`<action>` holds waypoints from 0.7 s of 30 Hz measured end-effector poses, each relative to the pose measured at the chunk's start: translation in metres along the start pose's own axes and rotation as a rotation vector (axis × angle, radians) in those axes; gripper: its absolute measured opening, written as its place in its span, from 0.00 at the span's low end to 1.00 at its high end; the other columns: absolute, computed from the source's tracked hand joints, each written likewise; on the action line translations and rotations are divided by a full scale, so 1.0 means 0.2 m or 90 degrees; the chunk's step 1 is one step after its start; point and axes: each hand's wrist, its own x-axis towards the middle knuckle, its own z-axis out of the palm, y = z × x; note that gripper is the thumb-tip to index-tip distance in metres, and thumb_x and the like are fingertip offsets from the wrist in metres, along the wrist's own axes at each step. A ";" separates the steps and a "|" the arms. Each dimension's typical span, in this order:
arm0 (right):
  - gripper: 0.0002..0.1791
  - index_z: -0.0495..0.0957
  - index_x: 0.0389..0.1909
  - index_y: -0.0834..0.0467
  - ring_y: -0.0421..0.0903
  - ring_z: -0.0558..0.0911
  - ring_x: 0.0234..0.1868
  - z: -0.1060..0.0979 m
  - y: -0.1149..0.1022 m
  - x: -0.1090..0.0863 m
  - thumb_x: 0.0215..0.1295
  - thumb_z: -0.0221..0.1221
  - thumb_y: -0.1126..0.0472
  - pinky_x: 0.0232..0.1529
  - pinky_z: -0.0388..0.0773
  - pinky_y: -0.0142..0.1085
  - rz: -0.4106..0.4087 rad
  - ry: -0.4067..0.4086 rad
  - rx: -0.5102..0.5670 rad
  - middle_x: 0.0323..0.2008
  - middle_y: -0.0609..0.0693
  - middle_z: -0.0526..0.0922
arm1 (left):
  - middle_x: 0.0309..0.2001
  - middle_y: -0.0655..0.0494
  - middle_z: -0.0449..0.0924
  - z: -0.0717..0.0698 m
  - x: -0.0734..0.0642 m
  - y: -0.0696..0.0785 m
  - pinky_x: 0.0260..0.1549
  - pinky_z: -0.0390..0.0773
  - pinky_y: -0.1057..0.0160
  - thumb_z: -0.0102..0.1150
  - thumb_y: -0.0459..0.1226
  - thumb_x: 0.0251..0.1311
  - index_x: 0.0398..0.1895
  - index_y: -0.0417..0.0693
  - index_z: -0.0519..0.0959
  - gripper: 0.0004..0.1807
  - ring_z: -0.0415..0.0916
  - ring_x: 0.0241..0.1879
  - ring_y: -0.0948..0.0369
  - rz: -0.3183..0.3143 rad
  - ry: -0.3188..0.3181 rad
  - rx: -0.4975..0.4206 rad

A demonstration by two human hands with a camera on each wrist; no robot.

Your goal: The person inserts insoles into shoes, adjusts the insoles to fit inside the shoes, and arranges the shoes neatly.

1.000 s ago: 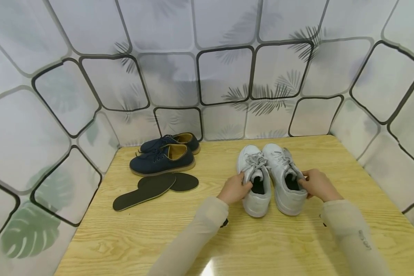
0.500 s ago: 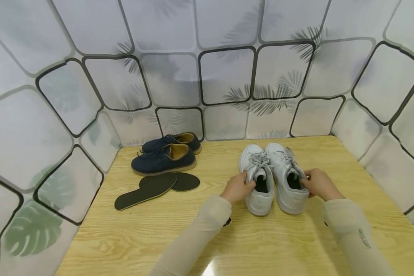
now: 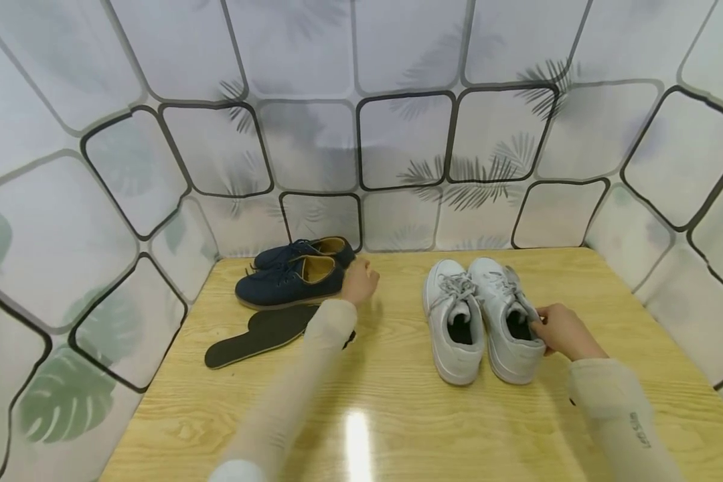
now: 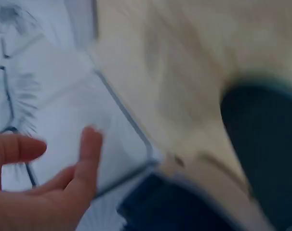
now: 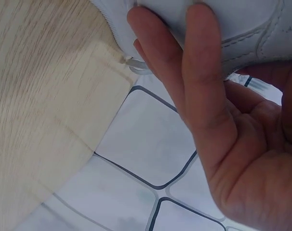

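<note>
Two white lace-up sneakers stand side by side on the wooden table, the left sneaker (image 3: 458,367) touched by no hand. My right hand (image 3: 566,333) holds the right sneaker (image 3: 514,365) by its collar, thumb at the opening. In the right wrist view its fingers (image 5: 202,72) lie along the shoe's white side. My left hand (image 3: 360,282) is by the heel of the nearer navy shoe (image 3: 286,286). Seen from the left wrist, its thumb and fingers (image 4: 90,149) are apart with nothing between them, the navy shoe (image 4: 167,207) just beyond.
Another navy shoe (image 3: 271,258) stands behind the first. In front of the pair lie two dark insoles (image 3: 247,345), overlapping and partly hidden by the left sleeve (image 3: 331,321). Patterned fabric walls (image 3: 404,140) border the table (image 3: 422,428) at the back and sides.
My left hand has let go of the left white sneaker and moved left to the navy shoes. The right hand keeps its grip on the right sneaker. The head view has shifted slightly.
</note>
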 end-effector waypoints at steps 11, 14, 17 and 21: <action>0.18 0.72 0.49 0.80 0.48 0.81 0.18 0.02 0.02 0.00 0.62 0.49 0.70 0.24 0.79 0.40 0.016 -0.005 -0.007 0.28 0.62 0.80 | 0.70 0.28 0.42 -0.04 0.34 -0.13 0.57 0.69 0.50 0.45 0.32 0.68 0.72 0.27 0.38 0.38 0.61 0.63 0.40 -0.092 0.040 -0.005; 0.19 0.71 0.50 0.80 0.47 0.81 0.18 0.02 0.02 0.00 0.62 0.49 0.70 0.24 0.79 0.40 0.018 -0.004 -0.009 0.28 0.63 0.81 | 0.69 0.28 0.45 -0.02 0.39 -0.18 0.55 0.71 0.52 0.48 0.33 0.67 0.72 0.27 0.41 0.38 0.59 0.64 0.42 -0.088 0.028 0.050; 0.19 0.71 0.50 0.79 0.47 0.81 0.19 0.02 0.02 0.01 0.62 0.49 0.70 0.24 0.79 0.40 0.013 0.000 -0.014 0.28 0.63 0.81 | 0.62 0.30 0.57 0.10 0.58 -0.42 0.47 0.76 0.56 0.54 0.34 0.59 0.66 0.25 0.55 0.35 0.62 0.57 0.43 -0.021 0.112 0.163; 0.19 0.73 0.49 0.78 0.47 0.81 0.18 0.02 0.02 0.01 0.62 0.49 0.69 0.24 0.78 0.39 0.010 0.006 -0.021 0.28 0.63 0.81 | 0.50 0.36 0.64 0.27 0.79 -0.69 0.35 0.80 0.57 0.63 0.33 0.47 0.57 0.27 0.64 0.33 0.72 0.43 0.45 -0.012 0.221 0.235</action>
